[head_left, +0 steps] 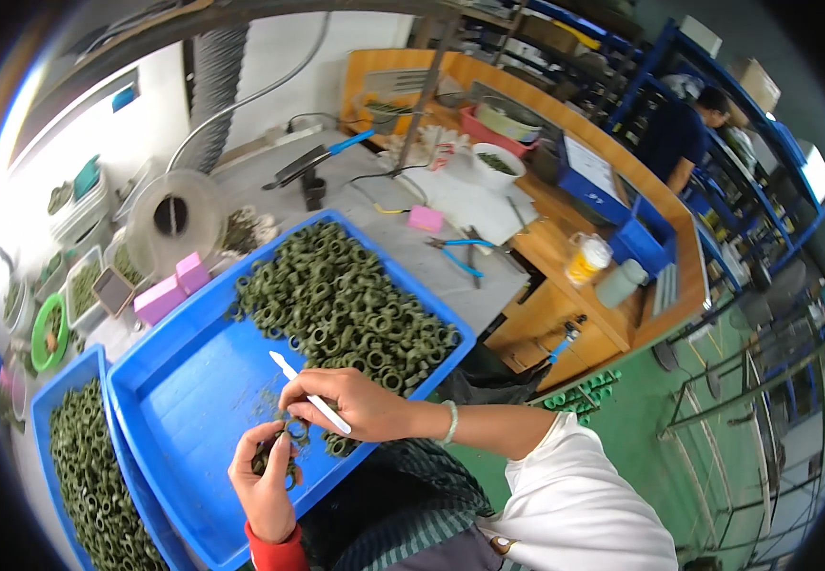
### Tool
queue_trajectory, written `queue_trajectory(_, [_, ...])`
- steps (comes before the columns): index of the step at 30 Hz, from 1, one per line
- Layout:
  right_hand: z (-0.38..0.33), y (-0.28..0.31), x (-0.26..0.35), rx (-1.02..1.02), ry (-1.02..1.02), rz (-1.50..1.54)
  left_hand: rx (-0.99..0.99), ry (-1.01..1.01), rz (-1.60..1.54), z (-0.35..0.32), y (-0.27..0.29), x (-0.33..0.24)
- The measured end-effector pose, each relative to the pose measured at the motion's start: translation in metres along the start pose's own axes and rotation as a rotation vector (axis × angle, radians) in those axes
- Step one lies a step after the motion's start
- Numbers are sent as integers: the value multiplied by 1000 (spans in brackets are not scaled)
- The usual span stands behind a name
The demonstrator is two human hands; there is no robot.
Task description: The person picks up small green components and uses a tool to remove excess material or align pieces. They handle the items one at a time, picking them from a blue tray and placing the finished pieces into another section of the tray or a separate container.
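My left hand (265, 476) holds a few dark green rubber rings (274, 455) above the near edge of a large blue tray (193, 381). My right hand (355, 404) grips a thin white tool (308, 392) like a pen, its tip pointing up and left over the tray. A big heap of green rings (346, 305) fills the tray's far right half. The tray's near left half is bare blue. A few loose rings (336, 443) lie just under my right hand.
A second blue tray (46, 400) of green rings (98, 495) sits at the left. Pink blocks (172, 288), a tape spool (174, 217), blue-handled pliers (460, 252) and small bins lie on the grey table. A person (679, 138) works at the wooden bench behind.
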State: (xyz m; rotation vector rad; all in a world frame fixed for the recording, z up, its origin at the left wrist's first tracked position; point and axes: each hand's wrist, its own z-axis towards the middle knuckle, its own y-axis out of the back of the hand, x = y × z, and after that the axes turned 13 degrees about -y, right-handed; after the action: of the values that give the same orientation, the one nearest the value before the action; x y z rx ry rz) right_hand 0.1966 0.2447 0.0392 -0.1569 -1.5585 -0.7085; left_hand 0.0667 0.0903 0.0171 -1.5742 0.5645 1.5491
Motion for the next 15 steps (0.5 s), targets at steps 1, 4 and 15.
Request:
queue_trajectory(1, [-4, 1, -5, -23, 31, -6, -17, 13, -15, -1, -2, 0])
queue_trajectory(4, [-11, 6, -2, -75, 41, 48, -16, 13, -48, -2, -1, 0])
queue_trajectory(15, [-14, 37, 22, -144, -55, 265, 118, -1, 0, 11, 3, -17])
